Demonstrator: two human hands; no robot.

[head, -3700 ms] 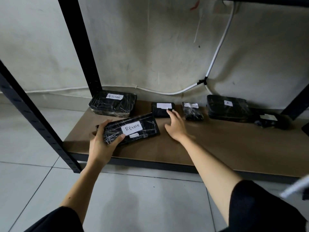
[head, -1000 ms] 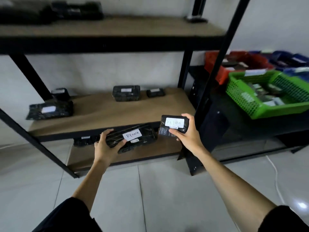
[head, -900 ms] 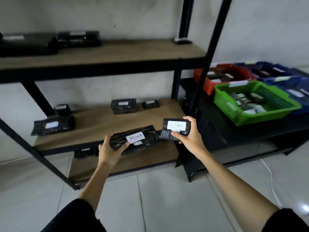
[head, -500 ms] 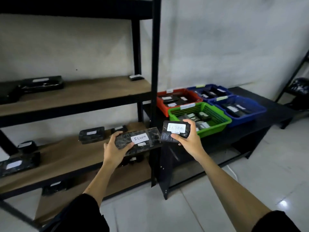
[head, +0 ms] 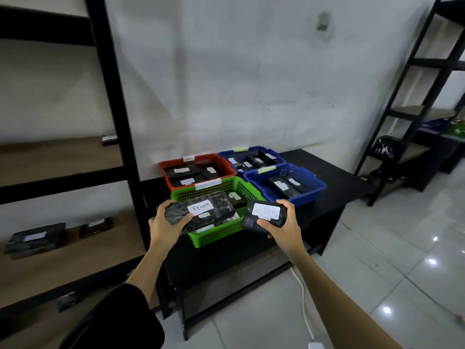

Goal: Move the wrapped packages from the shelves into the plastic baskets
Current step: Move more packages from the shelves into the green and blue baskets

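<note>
Left hand (head: pixel 164 226) curled round long package (head: pixel 201 212) marked "Return", right hand (head: pixel 281 229) clutching small package (head: pixel 264 215), both over near end of green basket (head: pixel 214 235). Carried over from low shelf a few seconds ago; drop likely next. Red basket (head: pixel 166 172) and two blue baskets (head: pixel 319 185) farther back. Small label blurred, shelf packages (head: pixel 32 239) at left dim

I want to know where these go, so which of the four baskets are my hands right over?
The green basket, nearest you at the front left. The red one sits behind it, the two blue ones to its right.
</note>
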